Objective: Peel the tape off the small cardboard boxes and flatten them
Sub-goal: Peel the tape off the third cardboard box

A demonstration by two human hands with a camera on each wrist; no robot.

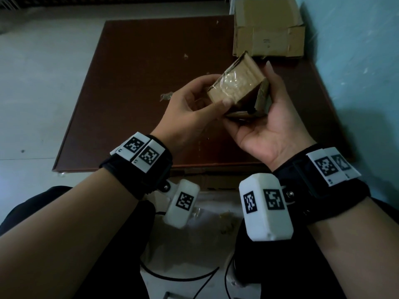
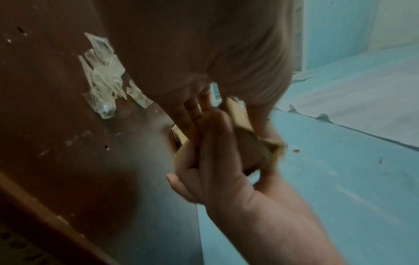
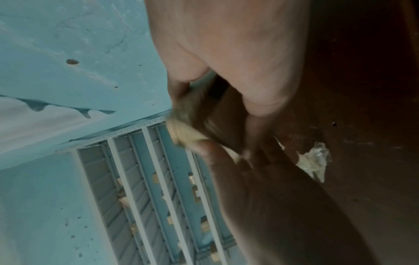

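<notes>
Both hands grip the box (image 1: 235,87) above the tabletop (image 1: 133,67), left hand (image 1: 190,106) fingers nearest its taped face, right hand (image 1: 267,126) cupping underneath.

Both hands raised together, forearms angled inward.
Left hand (image 1: 190,108) curls, thumb on top; right hand (image 1: 269,126) cups palm-up.

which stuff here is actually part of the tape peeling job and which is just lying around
Part of the job:
- small cardboard box with clear tape across its top face, held by the left hand and right hand
- opened boxes at the table's far right corner
- crumpled peeled tape on the table

Just lying about:
- brown table
- black cables on the floor
</notes>
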